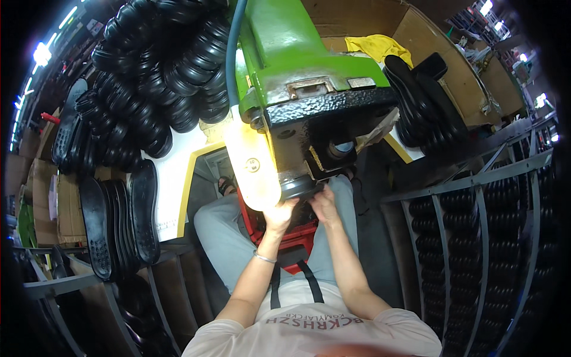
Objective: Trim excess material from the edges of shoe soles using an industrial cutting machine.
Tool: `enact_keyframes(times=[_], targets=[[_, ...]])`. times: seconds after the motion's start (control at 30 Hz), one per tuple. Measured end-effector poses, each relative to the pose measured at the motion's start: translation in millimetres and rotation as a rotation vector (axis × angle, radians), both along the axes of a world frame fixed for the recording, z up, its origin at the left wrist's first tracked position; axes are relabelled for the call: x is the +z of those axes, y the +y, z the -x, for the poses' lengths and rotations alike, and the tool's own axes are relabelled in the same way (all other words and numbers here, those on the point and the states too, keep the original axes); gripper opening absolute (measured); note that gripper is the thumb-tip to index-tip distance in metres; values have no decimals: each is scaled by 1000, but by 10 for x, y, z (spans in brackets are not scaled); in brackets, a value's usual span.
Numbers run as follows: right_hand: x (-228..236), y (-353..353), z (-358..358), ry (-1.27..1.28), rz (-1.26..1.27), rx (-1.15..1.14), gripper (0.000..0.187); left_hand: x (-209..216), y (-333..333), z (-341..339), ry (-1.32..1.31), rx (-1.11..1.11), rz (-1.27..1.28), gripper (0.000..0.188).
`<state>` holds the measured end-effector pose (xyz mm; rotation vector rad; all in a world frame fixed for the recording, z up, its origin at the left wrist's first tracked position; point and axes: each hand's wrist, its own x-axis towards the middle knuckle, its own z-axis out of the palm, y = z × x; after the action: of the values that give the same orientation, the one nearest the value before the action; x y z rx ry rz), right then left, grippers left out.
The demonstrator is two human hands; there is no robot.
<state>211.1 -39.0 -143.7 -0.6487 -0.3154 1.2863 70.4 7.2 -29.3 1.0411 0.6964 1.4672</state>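
Note:
In front of me stands a green and black machine [330,65] with a lit lamp on its left side. A dark, curved shoe sole [300,189] sits against the low end of its black head. My left hand [279,215] grips the sole's left side, close by the bright lamp cover [253,160]. On the other side, my right hand [323,204] is closed on the sole's right edge. Both sets of fingertips are partly hidden by the sole and the machine.
Black soles [172,65] are heaped on the white, yellow-edged table [172,184] at left, with several standing soles [119,220] nearer. More soles [425,104] and a yellow cloth [380,47] lie right of the machine. Racks [470,184] flank me. Below my hands is a red stool [294,241].

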Motion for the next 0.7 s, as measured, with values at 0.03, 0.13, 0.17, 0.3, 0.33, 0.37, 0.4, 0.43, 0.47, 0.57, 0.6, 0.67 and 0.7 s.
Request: enact_keyframes(times=[0.03,0.13,0.17,0.3,0.33,0.37,0.4,0.43,0.47,0.57,0.6,0.67,0.7], targets=[[38,-32,-82,-43,-3,-106,37,-26,-7,-49,-28,-7,16,44],[471,-53,-422,-466,87,-439,43,-111,26,12,33,-25,5,45],[710,-92,-540,-565,142,-484,46,-138,44,34,116,-45,-21,45],[1525,-176,-751,-1103,126,-656,44,-138,39,51,-48,-101,49,45],[1709,-169,-707,-1103,122,-653,44,-186,39,96,-188,-163,93,51],[1890,-164,-655,-1204,111,-658,44,-193,40,112,-190,-164,93,51],[2019,-159,-596,-1301,101,-663,44,-184,33,139,-304,-162,146,53],[2084,-147,-538,-1297,104,-665,44,-174,24,183,-416,-161,199,55],[2119,-120,-473,-1361,77,-634,44,-169,21,285,-436,-197,192,59],[2165,-31,-187,-1412,-18,-537,49,-175,130,692,-463,-211,140,67],[2142,5,-59,-1418,-48,-522,50,-167,163,849,-464,-206,132,68],[2053,70,95,-1411,-96,-491,53,-50,182,1054,-460,-232,102,67],[1971,100,136,-1400,-112,-473,54,-24,150,1100,-443,-216,91,68]])
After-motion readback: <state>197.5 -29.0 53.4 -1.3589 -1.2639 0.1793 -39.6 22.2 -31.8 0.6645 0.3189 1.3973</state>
